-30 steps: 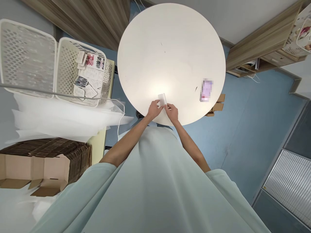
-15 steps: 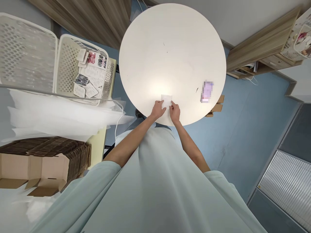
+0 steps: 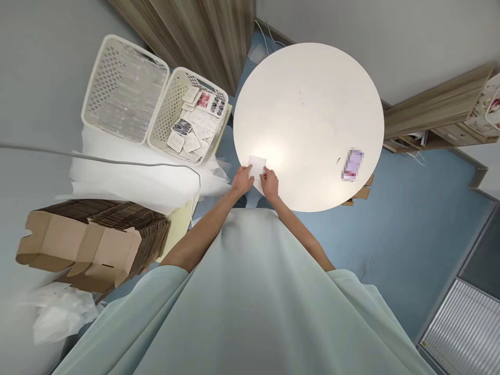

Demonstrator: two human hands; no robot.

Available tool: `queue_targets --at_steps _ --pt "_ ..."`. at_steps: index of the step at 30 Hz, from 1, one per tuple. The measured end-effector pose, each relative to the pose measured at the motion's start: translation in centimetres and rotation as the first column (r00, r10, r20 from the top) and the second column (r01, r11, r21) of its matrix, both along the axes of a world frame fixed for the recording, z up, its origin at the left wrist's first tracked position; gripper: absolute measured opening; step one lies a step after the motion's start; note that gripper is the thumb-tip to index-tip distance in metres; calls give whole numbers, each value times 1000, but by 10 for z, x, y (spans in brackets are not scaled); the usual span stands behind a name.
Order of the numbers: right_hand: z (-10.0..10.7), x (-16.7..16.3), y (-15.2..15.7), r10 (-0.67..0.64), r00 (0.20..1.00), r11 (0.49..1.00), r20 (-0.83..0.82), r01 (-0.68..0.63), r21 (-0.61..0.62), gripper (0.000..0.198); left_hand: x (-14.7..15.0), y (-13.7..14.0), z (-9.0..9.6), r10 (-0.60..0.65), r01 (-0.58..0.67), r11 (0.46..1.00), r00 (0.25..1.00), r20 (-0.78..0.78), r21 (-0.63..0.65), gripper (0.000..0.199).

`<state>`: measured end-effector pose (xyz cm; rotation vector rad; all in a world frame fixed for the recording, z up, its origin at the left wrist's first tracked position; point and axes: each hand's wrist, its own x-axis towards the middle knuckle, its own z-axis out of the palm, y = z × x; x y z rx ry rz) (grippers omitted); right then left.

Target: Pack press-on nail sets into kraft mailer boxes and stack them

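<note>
A small, flat white square packet is held between my two hands near the front left edge of the round white table. My left hand pinches its left side, with fingertips on the edge. On the opposite side, my right hand grips the lower right edge with thumb and fingers. Whether the packet is paper or a thin wrapped card is too small to tell. A blurred purple rectangular object lies on the table to the right.
Left of the table stand a white basket of clear plastic packs and another basket of white cards and small packs. White sheets and folded cardboard boxes lie below them. A grey cable crosses the left side.
My view and body have turned, so the table sits further right and the baskets show more fully. Both hands, still on the packet, are now closer to the table's left front edge.
</note>
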<state>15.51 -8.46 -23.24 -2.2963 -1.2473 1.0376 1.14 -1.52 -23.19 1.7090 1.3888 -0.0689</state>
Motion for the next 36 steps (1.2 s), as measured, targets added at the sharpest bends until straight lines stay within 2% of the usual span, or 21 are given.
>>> queue_targets --at_steps 5,11,15,20,28,32,36 --pt "11 7 -2 15 1000 1000 -24 -15 -6 44 -12 -5 14 28 -28 1000 1000 3 -11 68" --pt "40 17 -36 -61 997 995 -40 64 71 29 -19 -28 36 110 -115 992 991 80 52 50" --pt "56 30 -62 -120 990 986 -70 127 106 20 -8 -42 50 141 -146 989 985 104 37 40" --pt "68 54 -82 -178 976 972 -130 194 132 15 11 -61 70 209 -214 977 967 147 21 38" --pt "69 83 -92 -90 973 978 -214 126 165 13 4 -101 106 318 -337 938 930 181 81 33" --pt "76 76 -92 -39 978 983 -204 73 166 11 -11 -105 116 391 -420 898 899 198 135 34" --pt "95 56 -88 -1 981 976 -194 43 213 12 -31 -101 126 409 -460 871 874 260 175 35"
